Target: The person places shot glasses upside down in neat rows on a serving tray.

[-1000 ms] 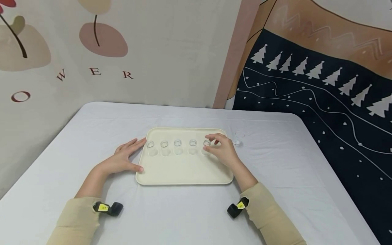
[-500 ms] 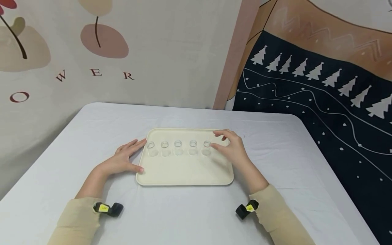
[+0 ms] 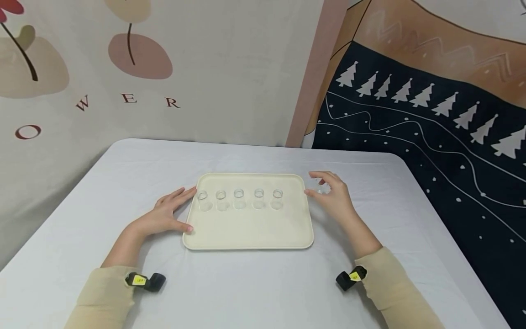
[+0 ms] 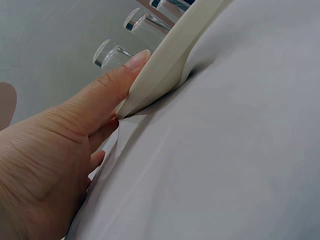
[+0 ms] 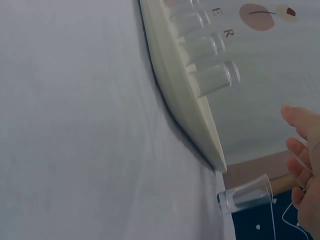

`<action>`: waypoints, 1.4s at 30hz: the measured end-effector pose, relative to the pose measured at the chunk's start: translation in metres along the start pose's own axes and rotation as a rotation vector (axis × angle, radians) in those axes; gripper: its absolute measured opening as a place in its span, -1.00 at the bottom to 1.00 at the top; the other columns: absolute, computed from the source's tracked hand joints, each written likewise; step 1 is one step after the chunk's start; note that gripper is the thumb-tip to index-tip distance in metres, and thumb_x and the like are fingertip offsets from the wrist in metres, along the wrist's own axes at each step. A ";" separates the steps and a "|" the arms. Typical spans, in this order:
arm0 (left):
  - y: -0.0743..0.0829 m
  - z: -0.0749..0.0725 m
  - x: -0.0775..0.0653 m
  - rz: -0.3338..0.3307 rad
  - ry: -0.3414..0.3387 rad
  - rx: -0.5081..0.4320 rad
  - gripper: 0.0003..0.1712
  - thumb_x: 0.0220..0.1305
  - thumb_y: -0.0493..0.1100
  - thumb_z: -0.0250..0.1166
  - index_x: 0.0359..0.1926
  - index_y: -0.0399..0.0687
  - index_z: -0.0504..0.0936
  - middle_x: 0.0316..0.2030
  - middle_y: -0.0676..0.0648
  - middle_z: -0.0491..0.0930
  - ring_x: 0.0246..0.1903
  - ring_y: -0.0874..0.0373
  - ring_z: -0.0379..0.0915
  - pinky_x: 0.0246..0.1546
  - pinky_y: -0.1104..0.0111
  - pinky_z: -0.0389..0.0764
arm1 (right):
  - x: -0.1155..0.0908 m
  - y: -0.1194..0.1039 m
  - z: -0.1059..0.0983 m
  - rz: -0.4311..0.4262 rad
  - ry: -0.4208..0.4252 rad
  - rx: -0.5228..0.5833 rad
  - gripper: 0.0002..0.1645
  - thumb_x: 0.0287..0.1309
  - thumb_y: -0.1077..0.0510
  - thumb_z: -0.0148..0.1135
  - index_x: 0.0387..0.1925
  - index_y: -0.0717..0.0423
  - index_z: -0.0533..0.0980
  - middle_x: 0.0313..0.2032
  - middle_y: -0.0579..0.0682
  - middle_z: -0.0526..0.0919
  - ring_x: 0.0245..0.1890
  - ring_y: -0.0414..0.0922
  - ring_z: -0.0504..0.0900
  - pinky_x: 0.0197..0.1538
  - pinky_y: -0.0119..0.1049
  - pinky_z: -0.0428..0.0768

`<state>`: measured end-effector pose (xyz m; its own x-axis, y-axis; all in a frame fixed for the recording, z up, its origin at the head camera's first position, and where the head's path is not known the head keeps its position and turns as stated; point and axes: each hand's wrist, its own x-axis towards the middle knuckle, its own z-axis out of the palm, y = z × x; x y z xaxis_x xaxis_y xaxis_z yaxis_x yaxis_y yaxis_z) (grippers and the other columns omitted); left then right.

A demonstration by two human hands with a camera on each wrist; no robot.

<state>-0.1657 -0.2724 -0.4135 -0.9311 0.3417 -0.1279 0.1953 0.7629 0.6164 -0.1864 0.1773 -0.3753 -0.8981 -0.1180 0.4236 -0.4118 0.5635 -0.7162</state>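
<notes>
The cream rectangular tray (image 3: 246,234) bears a row of several small clear glasses (image 3: 239,199) along its far half, all upright. My left hand (image 3: 163,215) lies at the tray's left side, its fingers stretched out and spread. In the left wrist view the thumb (image 4: 112,85) rests on the rim of the tray (image 4: 162,60). My right hand (image 3: 334,198) hovers past the tray's right edge, thumb and fingers apart, holding nothing. Another clear glass (image 5: 247,195) stands on the table there, mostly behind that hand in the head view.
A white cloth (image 3: 255,288) covers the table. Behind it hang a pale printed curtain (image 3: 230,82) and, on the right, a dark blue one (image 3: 382,121) with white trees.
My right hand has let go of the rightmost glass on the tray and moved right, off the tray, to the glass beside it. The left hand stays in place.
</notes>
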 end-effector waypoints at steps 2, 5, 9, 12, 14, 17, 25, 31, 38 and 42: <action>0.000 0.000 0.000 0.002 0.002 -0.002 0.34 -0.22 0.20 0.55 0.51 0.05 -0.03 0.44 -0.37 -0.23 0.33 -0.48 -0.39 0.08 -0.46 -0.19 | 0.000 0.006 -0.003 0.000 0.006 -0.002 -0.43 -0.10 0.26 0.51 0.03 0.18 0.57 -0.05 0.07 0.62 -0.15 -0.01 0.46 -0.05 0.07 0.41; 0.000 0.000 -0.001 0.004 0.004 -0.003 0.34 -0.22 0.20 0.55 0.51 0.05 -0.03 0.45 -0.36 -0.23 0.33 -0.47 -0.40 0.08 -0.46 -0.20 | 0.000 0.013 -0.006 -0.001 0.013 0.001 -0.44 -0.09 0.24 0.51 0.04 0.19 0.57 -0.05 0.08 0.62 -0.14 -0.01 0.46 -0.07 0.04 0.41; 0.000 0.000 0.000 0.004 0.005 0.000 0.34 -0.22 0.20 0.55 0.51 0.06 -0.03 0.45 -0.36 -0.22 0.33 -0.47 -0.40 0.08 -0.46 -0.20 | 0.000 0.021 -0.011 0.030 0.024 0.000 -0.41 -0.06 0.20 0.51 0.07 0.17 0.55 0.01 0.06 0.59 -0.13 -0.02 0.45 -0.08 0.01 0.40; 0.000 0.000 0.000 0.003 0.006 0.002 0.34 -0.23 0.20 0.55 0.51 0.06 -0.03 0.45 -0.36 -0.22 0.34 -0.47 -0.39 0.08 -0.46 -0.19 | 0.000 0.027 -0.014 0.063 0.025 0.004 -0.38 -0.05 0.19 0.50 0.11 0.16 0.53 0.06 0.06 0.55 -0.13 -0.03 0.43 -0.12 -0.02 0.41; 0.000 0.000 0.000 0.002 0.006 0.004 0.34 -0.23 0.21 0.55 0.51 0.06 -0.02 0.45 -0.36 -0.22 0.33 -0.47 -0.39 0.08 -0.46 -0.19 | 0.000 0.031 -0.016 0.090 0.022 0.010 -0.36 -0.04 0.19 0.49 0.14 0.14 0.51 0.08 0.05 0.53 -0.13 -0.04 0.41 -0.16 -0.08 0.41; 0.001 0.000 0.000 0.002 0.006 0.004 0.34 -0.23 0.21 0.55 0.51 0.06 -0.02 0.45 -0.36 -0.22 0.33 -0.47 -0.38 0.08 -0.46 -0.18 | -0.001 0.037 -0.018 0.120 0.016 0.009 -0.34 -0.02 0.17 0.48 0.17 0.12 0.49 0.10 0.03 0.52 -0.13 -0.06 0.41 -0.22 -0.21 0.41; 0.000 0.000 0.000 0.006 0.005 0.003 0.35 -0.23 0.21 0.55 0.51 0.06 -0.03 0.45 -0.36 -0.22 0.33 -0.47 -0.38 0.08 -0.46 -0.19 | -0.003 0.051 -0.018 0.193 -0.015 0.026 -0.30 0.01 0.14 0.46 0.22 0.16 0.44 0.10 0.09 0.54 -0.09 -0.02 0.44 -0.27 -0.32 0.43; 0.001 0.000 -0.001 0.006 0.006 0.003 0.34 -0.23 0.21 0.55 0.51 0.06 -0.03 0.45 -0.36 -0.22 0.34 -0.47 -0.38 0.09 -0.45 -0.19 | -0.005 0.062 -0.014 0.211 -0.047 0.030 -0.31 0.02 0.14 0.46 0.20 0.20 0.44 0.03 0.15 0.59 -0.10 0.04 0.47 -0.19 -0.28 0.44; 0.001 0.000 -0.002 0.003 0.008 0.004 0.34 -0.22 0.21 0.55 0.51 0.07 -0.02 0.45 -0.36 -0.22 0.34 -0.47 -0.38 0.08 -0.46 -0.18 | -0.006 0.069 -0.010 0.243 -0.071 0.026 -0.35 0.03 0.16 0.44 0.18 0.20 0.46 0.01 0.15 0.59 -0.13 0.00 0.47 -0.16 -0.23 0.45; 0.000 0.000 -0.001 0.007 0.004 0.007 0.33 -0.21 0.21 0.54 0.51 0.08 -0.04 0.45 -0.35 -0.23 0.34 -0.46 -0.38 0.08 -0.46 -0.18 | -0.007 0.072 -0.008 0.256 -0.080 0.009 -0.38 0.03 0.15 0.44 0.15 0.20 0.48 -0.04 0.16 0.61 -0.15 -0.01 0.47 -0.08 -0.18 0.46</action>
<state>-0.1649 -0.2729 -0.4136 -0.9310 0.3446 -0.1207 0.2038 0.7646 0.6114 -0.2088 0.2250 -0.4250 -0.9824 -0.0366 0.1832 -0.1706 0.5758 -0.7996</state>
